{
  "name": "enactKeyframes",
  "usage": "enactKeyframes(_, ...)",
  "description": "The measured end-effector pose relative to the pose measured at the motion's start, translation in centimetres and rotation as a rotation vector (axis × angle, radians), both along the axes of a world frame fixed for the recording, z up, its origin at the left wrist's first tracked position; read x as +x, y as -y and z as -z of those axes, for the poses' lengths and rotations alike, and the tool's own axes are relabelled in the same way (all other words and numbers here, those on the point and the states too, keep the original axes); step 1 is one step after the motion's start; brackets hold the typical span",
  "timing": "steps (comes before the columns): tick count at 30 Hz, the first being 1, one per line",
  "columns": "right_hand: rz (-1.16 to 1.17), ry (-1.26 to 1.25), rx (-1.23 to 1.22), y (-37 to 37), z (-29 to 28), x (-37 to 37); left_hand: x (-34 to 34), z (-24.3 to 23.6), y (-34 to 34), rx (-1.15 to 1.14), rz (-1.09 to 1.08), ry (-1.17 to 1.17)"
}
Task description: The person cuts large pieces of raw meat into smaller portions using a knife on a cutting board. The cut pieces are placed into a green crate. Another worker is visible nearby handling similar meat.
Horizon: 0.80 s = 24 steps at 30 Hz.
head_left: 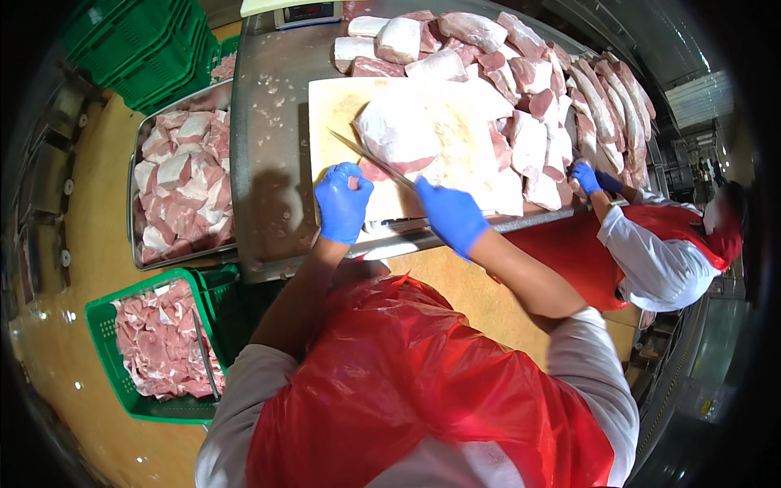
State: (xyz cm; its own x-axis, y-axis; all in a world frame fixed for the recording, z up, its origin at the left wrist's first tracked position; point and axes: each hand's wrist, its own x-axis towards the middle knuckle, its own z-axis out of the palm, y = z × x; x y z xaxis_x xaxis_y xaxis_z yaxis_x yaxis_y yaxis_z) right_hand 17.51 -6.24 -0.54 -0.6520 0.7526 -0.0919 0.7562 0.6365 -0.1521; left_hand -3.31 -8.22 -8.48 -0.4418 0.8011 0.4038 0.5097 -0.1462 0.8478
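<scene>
As seen from the head camera, knife (358, 148) slanted over the cutting board (325, 102), tip toward the far left, blade close along the near side of a large piece of meat (396, 126). Right hand (450, 215): blue-gloved, wrapped around the knife's handle. Left hand (342, 202): blue-gloved, fingers curled in at the board's near left corner, just beside a small red piece (374, 171); whether empty or around a scrap, impossible to tell.

Likely hazards: a cut to the left hand, from a slip of the blade so near the fingers; a crooked slice, from a slide of the large piece on a moist board with no hand bracing it.

Appearance of the large piece: rounded, near the middle of the board, whitish fat over most of the top, pinker lean along the near edge. Beyond and to the right, heaped meat (473, 31) on the metal table (272, 98).
</scene>
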Motion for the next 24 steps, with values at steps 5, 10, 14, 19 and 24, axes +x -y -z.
enactKeyframes(5,0.034,0.192,-0.071,2.9,-5.3,11.9,-6.5,-1.7,4.8,-0.049,-0.207,-0.117)
enactKeyframes(10,0.376,-0.298,-0.168,7.4,-1.6,14.6,-23.5,-3.6,20.0,0.088,-0.809,-0.236)
enactKeyframes(14,0.548,-0.728,-0.243,5.7,0.8,9.1,-38.1,-1.0,36.0,-1.093,-0.584,-0.723)
enactKeyframes(19,0.490,-1.109,-0.184,-0.3,0.4,5.2,-33.8,-9.3,20.6,-0.247,-0.415,-0.391)
enactKeyframes(24,0.269,-1.261,-0.149,-3.5,-4.5,3.7,-23.6,-13.8,6.1,-0.172,-0.117,-0.223)
